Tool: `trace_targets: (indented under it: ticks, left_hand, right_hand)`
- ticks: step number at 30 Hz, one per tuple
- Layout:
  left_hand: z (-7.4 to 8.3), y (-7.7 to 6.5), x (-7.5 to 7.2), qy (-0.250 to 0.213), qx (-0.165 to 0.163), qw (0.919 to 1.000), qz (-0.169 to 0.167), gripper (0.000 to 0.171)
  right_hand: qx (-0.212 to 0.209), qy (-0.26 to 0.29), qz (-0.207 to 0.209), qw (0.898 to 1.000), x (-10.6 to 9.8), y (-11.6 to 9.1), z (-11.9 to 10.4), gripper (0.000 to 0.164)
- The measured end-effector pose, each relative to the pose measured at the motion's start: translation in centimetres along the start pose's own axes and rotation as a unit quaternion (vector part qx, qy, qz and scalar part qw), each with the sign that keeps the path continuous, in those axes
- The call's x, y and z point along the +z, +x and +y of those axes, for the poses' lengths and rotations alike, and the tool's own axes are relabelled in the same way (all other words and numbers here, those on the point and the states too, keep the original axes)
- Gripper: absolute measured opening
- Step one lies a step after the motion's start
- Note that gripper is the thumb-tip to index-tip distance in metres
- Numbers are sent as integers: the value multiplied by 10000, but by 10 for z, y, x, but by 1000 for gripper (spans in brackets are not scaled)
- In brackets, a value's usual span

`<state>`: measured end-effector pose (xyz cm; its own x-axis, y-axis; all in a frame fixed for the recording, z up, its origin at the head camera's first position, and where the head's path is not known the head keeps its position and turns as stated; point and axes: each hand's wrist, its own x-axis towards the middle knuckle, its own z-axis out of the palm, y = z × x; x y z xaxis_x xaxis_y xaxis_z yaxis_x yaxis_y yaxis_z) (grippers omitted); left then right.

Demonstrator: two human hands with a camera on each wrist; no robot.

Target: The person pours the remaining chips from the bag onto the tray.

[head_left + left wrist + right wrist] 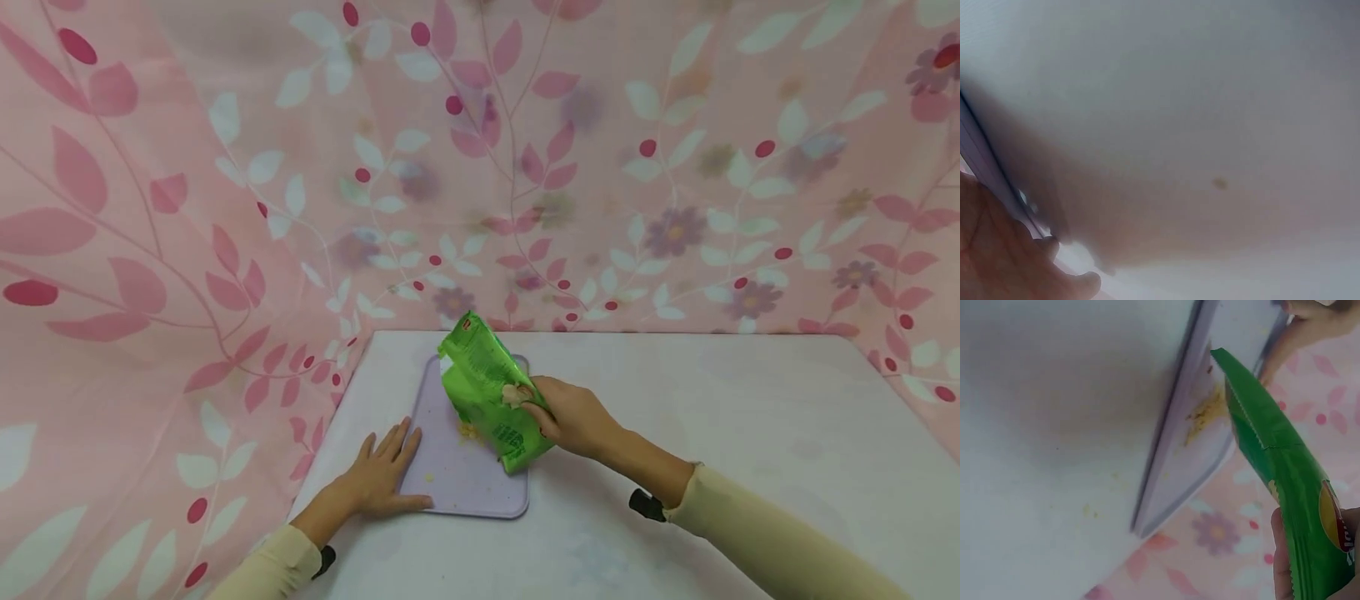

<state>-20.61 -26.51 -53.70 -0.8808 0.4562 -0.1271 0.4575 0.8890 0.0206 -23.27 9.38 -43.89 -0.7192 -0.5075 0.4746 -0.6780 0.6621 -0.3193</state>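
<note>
My right hand point(573, 412) grips a green snack bag point(487, 392) by its right side, thumb on the near face, and holds it tilted over a pale purple tray point(450, 487). In the right wrist view the bag point(1272, 444) appears edge-on, above yellow crumbs point(1207, 415) on the tray. From the head, the crumbs point(468, 430) lie partly hidden behind the bag. My left hand point(375, 483) rests with fingers spread and straight on the tray's left edge. The left wrist view catches part of that hand point(1004, 250) beside the tray's side point(982, 150).
The tray lies on a white-covered table point(712, 400), toward its left side. Small crumbs point(1088, 509) are scattered on the cover beside the tray. A pink floral curtain point(540, 167) hangs behind the table and along its left side.
</note>
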Motion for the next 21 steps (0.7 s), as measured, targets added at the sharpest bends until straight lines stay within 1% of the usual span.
trace_targets:
  ticks: [1, 6, 12, 14, 15, 18, 19, 21]
  left_hand:
    - [0, 0, 0, -1, 0, 10000, -19, 116]
    - [1, -2, -1, 22, 29, 10000, 27, 115]
    - [1, -3, -2, -18, 5, 10000, 15, 115]
    - [1, -2, -1, -15, 9, 10000, 38, 115]
    - [1, -1, -1, -10, 5, 10000, 31, 115]
    - [0, -1, 0, -40, 15, 10000, 12, 115]
    - [0, 0, 0, -52, 29, 10000, 27, 115]
    - [-1, -1, 1, -60, 18, 10000, 37, 115]
  right_hand:
    - [50, -20, -39, 10000, 0, -1, 1, 25]
    - [200, 111, 112, 9997, -5, 0, 1, 24]
    - [172, 126, -11, 9998, -8, -2, 2, 23]
    - [118, 144, 160, 9997, -10, -3, 2, 24]
    - [87, 177, 318, 9993, -11, -3, 3, 24]
    - [19, 352, 962, 9947, -13, -2, 4, 24]
    - [-6, 434, 1107, 9929, -13, -1, 5, 23]
    - [-6, 515, 1078, 9928, -12, -1, 6, 21]
